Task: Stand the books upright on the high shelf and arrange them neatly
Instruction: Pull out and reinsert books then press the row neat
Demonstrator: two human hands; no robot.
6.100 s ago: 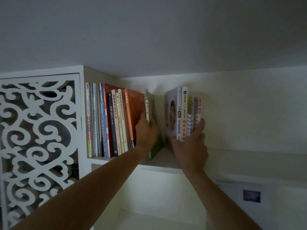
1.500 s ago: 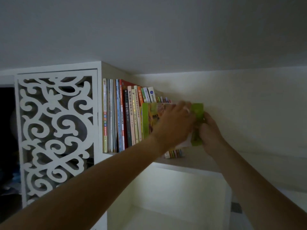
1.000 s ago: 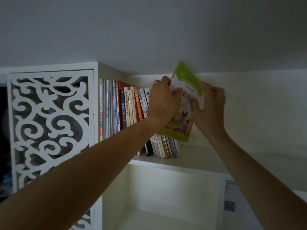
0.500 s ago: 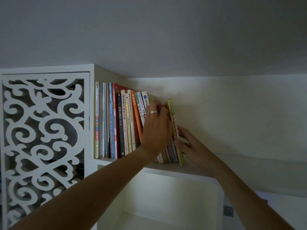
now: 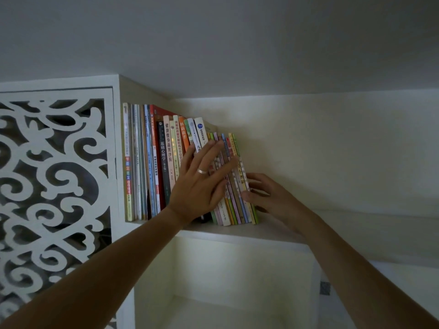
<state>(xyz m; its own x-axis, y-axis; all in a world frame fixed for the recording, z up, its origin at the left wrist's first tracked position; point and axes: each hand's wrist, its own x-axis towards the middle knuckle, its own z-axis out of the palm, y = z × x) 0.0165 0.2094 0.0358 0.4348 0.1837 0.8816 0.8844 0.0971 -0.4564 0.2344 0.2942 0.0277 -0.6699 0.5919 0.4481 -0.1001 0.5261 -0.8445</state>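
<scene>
Closest are two bare arms reaching up. The left hand lies flat and open on the spines of the thin books, its fingers spread wide, with a silver ring on one of them. The right hand is open too, fingers pressed on the outer side of the last green-edged book, holding nothing.

Under both hands runs the high white shelf, with an open white cubby below it. The thin books lean left, their tops tipped toward the tall books, which stand straight beyond the left fingertips, against the cabinet side.

Further left is a white panel with cut-out swirls. Behind the books are a cream wall and, above, the grey ceiling. The room is dim.
</scene>
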